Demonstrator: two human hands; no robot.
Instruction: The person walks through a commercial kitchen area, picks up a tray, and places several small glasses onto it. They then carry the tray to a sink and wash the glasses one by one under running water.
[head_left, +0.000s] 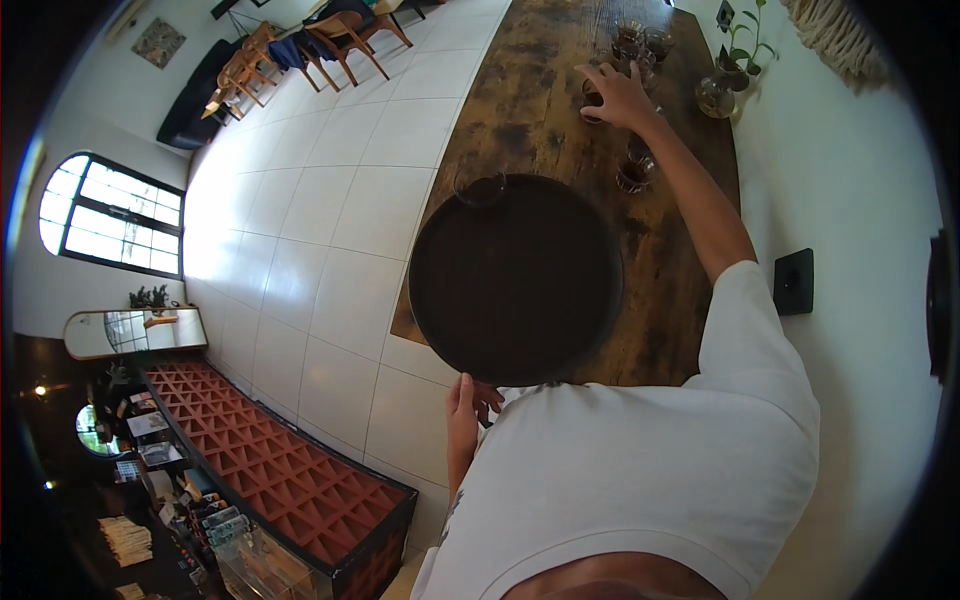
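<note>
My right hand (619, 96) reaches across the wooden table, thumb and fingers spread around a small drinking glass (592, 91); whether it grips the glass I cannot tell. Beyond that hand several more glasses (628, 37) stand close together. Nearer to me, by my right forearm, sits a ribbed glass (634, 174). A round black serving tray (517, 285) lies in front of my body, its left side jutting past the table edge. One clear glass (480, 189) stands at the tray's far left rim. My left hand (469, 403) is beside the tray's near rim, fingers curled and partly hidden.
The brown wooden tabletop (536, 90) runs along a white wall on the right. A glass vase with a plant (718, 94) stands at its right edge. To the left are a tiled floor (337, 202), a counter with red relief tiles (277, 457) and wooden chairs (341, 34).
</note>
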